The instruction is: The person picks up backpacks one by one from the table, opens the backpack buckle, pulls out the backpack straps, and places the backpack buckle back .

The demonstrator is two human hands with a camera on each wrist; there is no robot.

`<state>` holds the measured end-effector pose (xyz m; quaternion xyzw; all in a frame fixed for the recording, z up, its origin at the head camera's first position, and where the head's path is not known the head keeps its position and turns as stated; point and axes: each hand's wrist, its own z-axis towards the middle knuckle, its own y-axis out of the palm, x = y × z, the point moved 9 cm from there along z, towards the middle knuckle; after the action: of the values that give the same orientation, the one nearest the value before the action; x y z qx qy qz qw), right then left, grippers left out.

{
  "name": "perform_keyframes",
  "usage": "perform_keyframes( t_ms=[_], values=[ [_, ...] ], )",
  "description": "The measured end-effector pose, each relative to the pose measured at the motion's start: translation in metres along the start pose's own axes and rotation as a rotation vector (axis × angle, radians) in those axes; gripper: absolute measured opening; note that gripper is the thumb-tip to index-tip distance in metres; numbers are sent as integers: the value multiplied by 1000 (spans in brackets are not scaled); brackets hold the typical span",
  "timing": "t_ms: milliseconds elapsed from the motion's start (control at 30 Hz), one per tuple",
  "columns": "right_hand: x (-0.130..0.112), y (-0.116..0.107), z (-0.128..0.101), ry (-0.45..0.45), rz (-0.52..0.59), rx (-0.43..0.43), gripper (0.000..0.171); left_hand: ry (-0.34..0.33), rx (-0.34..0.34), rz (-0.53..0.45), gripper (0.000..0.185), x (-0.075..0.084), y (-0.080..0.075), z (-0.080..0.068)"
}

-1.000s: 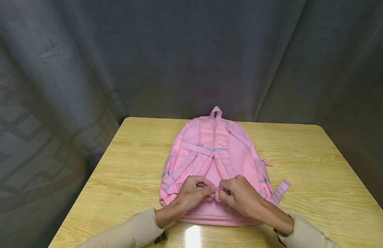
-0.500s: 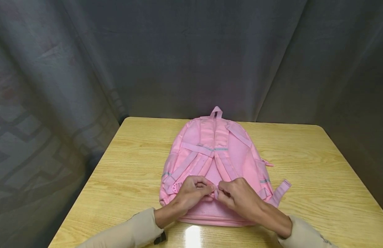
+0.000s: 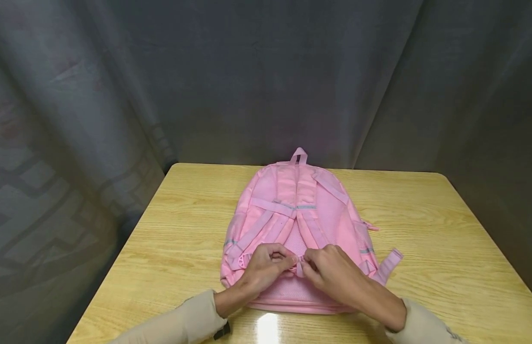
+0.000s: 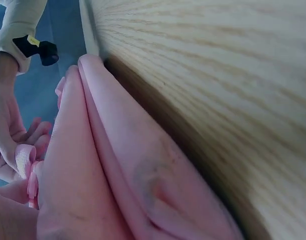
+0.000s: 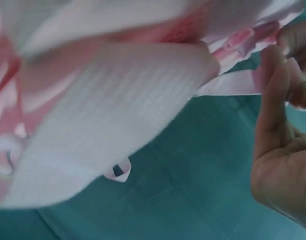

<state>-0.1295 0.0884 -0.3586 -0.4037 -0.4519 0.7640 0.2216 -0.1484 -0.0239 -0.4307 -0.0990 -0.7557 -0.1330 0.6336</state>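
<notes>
Pinching the small pink webbing strap [image 3: 299, 268] between curled fingers, the left hand [image 3: 266, 267] and right hand [image 3: 334, 274] meet low on the pink backpack [image 3: 330, 210] lying strap-side up on the wooden surface [image 3: 442, 248], where the narrow strap could slip free.

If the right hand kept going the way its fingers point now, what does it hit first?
Most likely the left hand: the right hand points leftward across the pink backpack, with only the pinched strap between their fingertips.
</notes>
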Motion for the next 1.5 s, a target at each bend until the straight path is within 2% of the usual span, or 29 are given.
perform_keyframes(
  t_ms=[167,267,400,533,767,900,1000,1200,1400,1500],
  values=[
    [8,6,1,113,73,-84,35,24,-3,4,17,2,1,-1],
    [9,8,1,125,99,-107,35,47,-4,51,15,2,1,-1],
    [5,7,1,77,118,-107,35,51,-6,96,12,1,1,-2],
    [2,5,0,20,136,-73,35,45,-10,95,12,0,2,-3],
    [-2,2,-4,-76,132,36,36,20,-28,14,17,0,4,-4],
    [-6,0,-5,-137,88,91,36,-10,-30,-9,17,-2,3,-4],
    [-7,-3,-4,-147,57,128,37,-26,-30,-41,18,-3,3,-2],
    [0,-10,-5,-42,-7,136,36,-37,-34,-56,18,-1,2,-1],
    [11,-15,-5,78,-91,104,23,-41,-38,-56,17,0,2,0],
    [14,-19,-4,64,-141,137,10,-40,-58,-64,17,1,3,0]
  ],
)
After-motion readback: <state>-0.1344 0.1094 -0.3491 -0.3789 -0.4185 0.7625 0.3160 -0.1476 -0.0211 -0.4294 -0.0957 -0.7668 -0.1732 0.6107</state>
